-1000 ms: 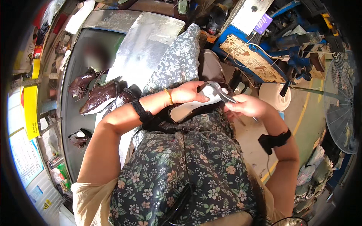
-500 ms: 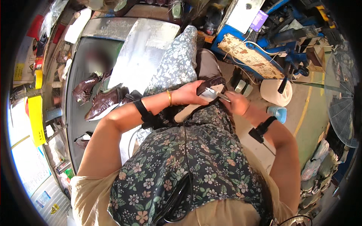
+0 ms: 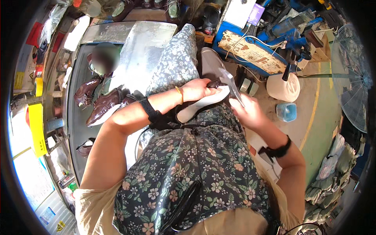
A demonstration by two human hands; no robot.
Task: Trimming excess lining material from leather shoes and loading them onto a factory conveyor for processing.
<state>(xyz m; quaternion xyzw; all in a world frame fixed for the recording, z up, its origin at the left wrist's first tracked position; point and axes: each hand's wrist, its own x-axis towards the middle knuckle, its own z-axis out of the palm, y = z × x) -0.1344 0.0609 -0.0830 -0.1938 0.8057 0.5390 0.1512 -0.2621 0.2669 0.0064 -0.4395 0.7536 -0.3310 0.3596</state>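
Across my lap lies a dark brown shoe (image 3: 214,84) with its pale sole (image 3: 203,105) turned up. My left hand (image 3: 194,91) is closed round its far end, the thumb pressing on the sole. My right hand (image 3: 248,112) grips the handle of a hammer-like metal tool (image 3: 232,84). The tool's broad head is raised over the shoe's far end and smeared by motion, so its exact kind is unclear. Beneath the shoe is my dark floral apron (image 3: 188,164).
Several glossy brown shoes (image 3: 103,107) lie on the grey conveyor (image 3: 84,129) at my left, beside a whitish board (image 3: 143,43). To the right stand a blue machine (image 3: 246,47), a white bucket (image 3: 282,87), a blue tub (image 3: 286,112) and a large fan (image 3: 352,78).
My right hand has lifted the metal tool off the sole, its head now pointing away. The left hand has shifted slightly left, and more of the pale sole shows.
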